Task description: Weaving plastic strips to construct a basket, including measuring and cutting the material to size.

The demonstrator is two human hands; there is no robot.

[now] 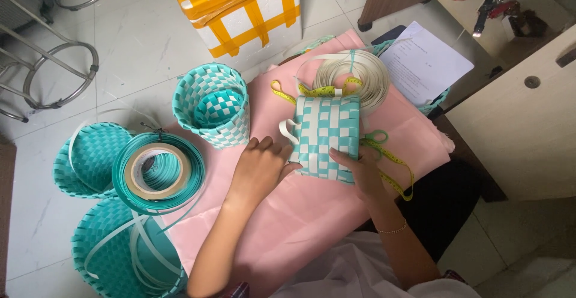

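Both hands grip a half-woven teal-and-white basket (327,136) lying on the pink cloth (288,214): the left hand (261,169) clasps its left edge, the right hand (360,169) its lower right corner. Left of this basket stands a finished woven basket (213,103); just behind it lie a coil of white strip (360,76) and a yellow measuring tape (393,166).

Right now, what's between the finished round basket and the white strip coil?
Head view: the half-woven basket piece, held by both hands, plus a yellow tape measure.

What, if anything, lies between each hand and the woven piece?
Nothing visible. The left hand touches the lower left edge of the woven piece, and the right hand grips its lower right corner.
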